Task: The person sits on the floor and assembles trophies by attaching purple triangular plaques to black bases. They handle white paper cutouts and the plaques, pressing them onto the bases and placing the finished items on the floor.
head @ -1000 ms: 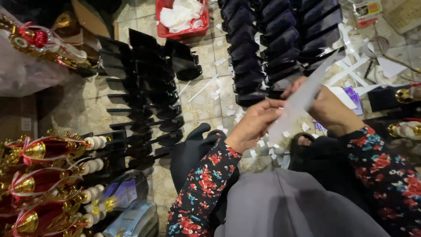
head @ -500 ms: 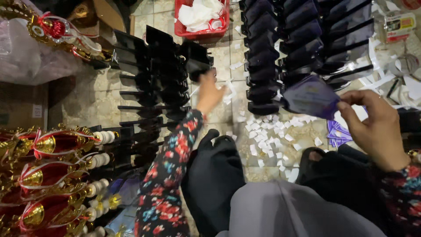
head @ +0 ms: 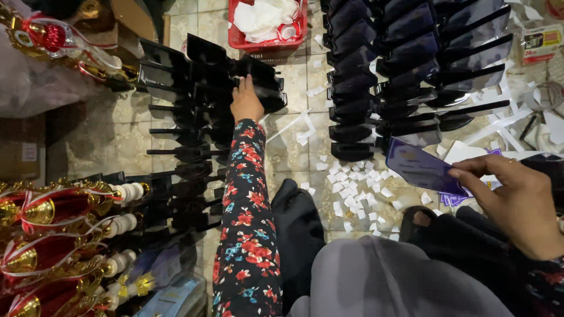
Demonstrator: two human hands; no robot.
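My left hand, in a floral sleeve, reaches forward and rests on a black plaque stand at the top of the left row of black stands on the tiled floor. Its fingers close on the stand's edge. My right hand is at the right, pinching a dark purple rectangular plate by its near corner, held flat above the floor. A second block of black stands with dark plates lies ahead on the right.
A red basket with white scraps sits at the top centre. White paper bits litter the tiles. Gold and red trophies lie at the left. More purple plates lie under my right hand.
The white backing sheet that both hands held is gone. My left hand has stretched out to the black stand on the left row, while my right hand keeps the purple plate.
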